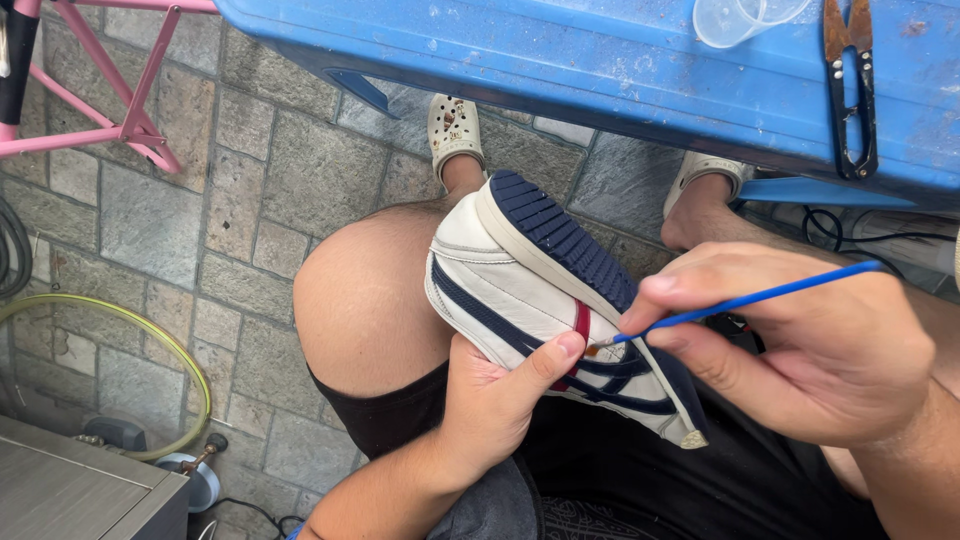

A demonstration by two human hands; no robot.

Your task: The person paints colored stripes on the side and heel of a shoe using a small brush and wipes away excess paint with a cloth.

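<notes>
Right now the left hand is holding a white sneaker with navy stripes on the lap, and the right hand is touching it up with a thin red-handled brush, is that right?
Not quite: the brush has a thin blue handle, not red. The head view shows it pinched in the right hand, tip at the sneaker's side beside a red stripe. The rest stands: the left hand holds the white, navy-striped sneaker on the lap.

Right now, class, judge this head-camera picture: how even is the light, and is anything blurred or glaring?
Head view: soft, even daylight, with only faint shadow under the blue table. The white shoe, the left hand and the right hand with its blue brush look sharp. Mild sheen on the knee, no harsh glare.
</notes>
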